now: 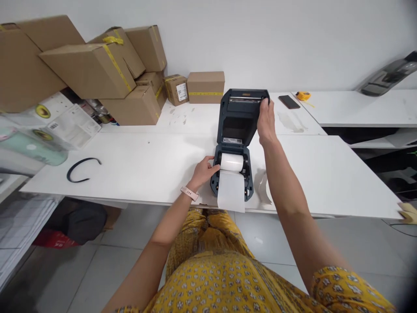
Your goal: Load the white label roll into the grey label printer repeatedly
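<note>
A dark blue-grey label printer [247,184] stands on the white table with its lid [222,117] raised. Inside its base lies a white label roll [232,162], and a loose strip of label paper [230,191] runs out over the front, past the table edge. My right hand [267,121] grips the lid at its upper right corner. At the left wall of the base, my left hand [205,171] holds on with the thumb beside the roll; some of its fingertips are hidden. A pink band [189,193] circles my left wrist.
Cardboard boxes [87,69] are stacked at the back left, with a green bottle [42,148] and a black headband [81,169] nearer. A phone [289,102] and a yellow tape measure [302,95] lie at the back right. Torn backing paper [264,187] rests right of the printer.
</note>
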`<state>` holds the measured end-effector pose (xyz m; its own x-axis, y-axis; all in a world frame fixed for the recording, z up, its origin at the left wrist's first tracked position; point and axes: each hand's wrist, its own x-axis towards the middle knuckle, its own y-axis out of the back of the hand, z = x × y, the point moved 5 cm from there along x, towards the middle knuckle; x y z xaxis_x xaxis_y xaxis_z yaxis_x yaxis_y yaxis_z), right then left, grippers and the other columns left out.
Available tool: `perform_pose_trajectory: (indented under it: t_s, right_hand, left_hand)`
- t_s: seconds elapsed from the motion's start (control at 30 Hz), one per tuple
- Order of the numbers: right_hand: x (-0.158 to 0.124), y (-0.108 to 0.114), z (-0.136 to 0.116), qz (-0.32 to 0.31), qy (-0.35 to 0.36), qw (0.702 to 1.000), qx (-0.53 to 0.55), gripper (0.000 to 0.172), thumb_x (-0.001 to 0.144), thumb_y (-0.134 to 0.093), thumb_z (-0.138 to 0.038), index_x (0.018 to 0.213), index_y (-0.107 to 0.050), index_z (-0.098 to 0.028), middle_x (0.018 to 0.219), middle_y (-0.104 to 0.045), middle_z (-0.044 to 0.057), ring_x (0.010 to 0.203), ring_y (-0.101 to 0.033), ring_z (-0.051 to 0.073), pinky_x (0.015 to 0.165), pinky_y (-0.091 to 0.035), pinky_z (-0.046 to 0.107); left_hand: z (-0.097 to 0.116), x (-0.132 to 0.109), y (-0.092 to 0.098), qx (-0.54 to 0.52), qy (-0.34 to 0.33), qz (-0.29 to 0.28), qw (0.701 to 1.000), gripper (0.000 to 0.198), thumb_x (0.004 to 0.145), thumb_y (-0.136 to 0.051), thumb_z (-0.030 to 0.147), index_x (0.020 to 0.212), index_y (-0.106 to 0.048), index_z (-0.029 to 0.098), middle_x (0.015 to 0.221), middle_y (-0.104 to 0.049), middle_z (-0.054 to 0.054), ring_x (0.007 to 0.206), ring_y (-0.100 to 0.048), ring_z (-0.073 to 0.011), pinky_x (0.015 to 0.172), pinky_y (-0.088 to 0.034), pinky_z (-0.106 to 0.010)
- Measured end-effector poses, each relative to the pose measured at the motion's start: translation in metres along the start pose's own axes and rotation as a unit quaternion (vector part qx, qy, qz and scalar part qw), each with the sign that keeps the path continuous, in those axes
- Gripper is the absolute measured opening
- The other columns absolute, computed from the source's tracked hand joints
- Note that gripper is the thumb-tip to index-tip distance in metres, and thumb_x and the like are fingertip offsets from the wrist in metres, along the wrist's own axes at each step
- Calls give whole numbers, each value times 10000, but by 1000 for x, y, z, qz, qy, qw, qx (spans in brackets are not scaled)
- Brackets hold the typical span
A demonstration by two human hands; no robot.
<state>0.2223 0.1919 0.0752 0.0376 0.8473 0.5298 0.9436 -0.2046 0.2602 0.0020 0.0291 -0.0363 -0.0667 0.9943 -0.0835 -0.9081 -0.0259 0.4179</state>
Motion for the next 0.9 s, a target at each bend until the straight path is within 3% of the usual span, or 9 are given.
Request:
perform_pose_trajectory:
  t_s: [0.1, 0.2, 0.23, 0.3, 0.4, 0.47, 0.53, 0.63, 0.9]
  right_hand:
    - [-26, 13, -13, 42, 33, 998, -32, 700, 970, -316, -745, 1535, -387, -339, 1569, -443, 88, 1504, -400, 316, 1204, -374, 576]
    - [-77, 26, -35, 110, 106, 985, -74, 567, 1026, -312, -613, 1448, -519, -295, 1408, -579, 115, 1377, -539, 315, 1136, -447, 570]
    - [-91, 23, -38, 71, 115, 987, -88, 514, 1028, -355, -576, 1369, -590, -273, 1301, -645, 117, 1286, -606, 306, 1095, -487, 544]
    - [-111, 6, -34, -99, 110, 980, -131, 435, 995, -485, -527, 1285, -644, -244, 1219, -704, 116, 1178, -666, 299, 1027, -534, 498]
    - [-125, -24, -16, -384, 85, 888, -239, 577, 891, -666, -490, 1389, -579, -212, 1377, -669, 148, 1260, -630, 361, 1053, -500, 520]
    - [-124, -36, -6, -470, 77, 821, -316, 714, 854, -704, -493, 1468, -507, -186, 1430, -637, 175, 1302, -596, 411, 1097, -438, 560]
    - [-118, -45, -3, -502, 65, 779, -369, 796, 844, -703, -524, 1510, -453, -166, 1425, -635, 201, 1293, -599, 436, 1102, -411, 569]
    - [-113, -56, -7, -524, 48, 754, -393, 844, 818, -705, -575, 1508, -444, -165, 1393, -650, 215, 1261, -618, 447, 1077, -422, 562]
    - [-101, -51, -13, -564, 11, 791, -235, 725, 688, -810, -501, 1323, -588, -232, 1285, -702, 118, 1145, -669, 366, 974, -524, 477]
  left_hand:
    - [12, 5, 4, 90, 19, -34, 995, 487, 863, -607, 377, 1306, -585, 176, 561, -467, 71, 559, -484, -162, 568, -316, -277]
    - [24, 10, 5, 169, 23, -52, 984, 466, 853, -584, 335, 1292, -585, 178, 644, -586, 19, 664, -590, -208, 608, -359, -295]
    - [27, 11, 5, 191, 23, -59, 980, 478, 846, -584, 332, 1298, -579, 176, 700, -634, -5, 722, -627, -228, 629, -380, -302]
    - [31, 13, 4, 231, 23, -71, 970, 511, 839, -582, 336, 1321, -559, 168, 829, -706, -55, 839, -676, -268, 679, -424, -319]
    - [35, 15, 3, 288, 23, -78, 954, 545, 844, -565, 341, 1356, -530, 158, 1012, -746, -116, 995, -697, -318, 769, -476, -353]
    - [35, 15, 3, 318, 21, -80, 945, 545, 852, -549, 334, 1367, -520, 159, 1096, -747, -135, 1070, -692, -336, 820, -496, -372]
    - [35, 16, 2, 334, 20, -84, 938, 532, 857, -535, 319, 1365, -518, 160, 1140, -743, -143, 1103, -690, -344, 847, -507, -385]
    - [35, 18, 0, 346, 12, -96, 933, 501, 864, -514, 289, 1345, -524, 149, 1176, -735, -161, 1112, -692, -350, 852, -518, -396]
    - [35, 19, -1, 360, 3, -99, 928, 487, 873, -490, 262, 1344, -515, 141, 1185, -728, -171, 1116, -695, -348, 854, -522, -396]
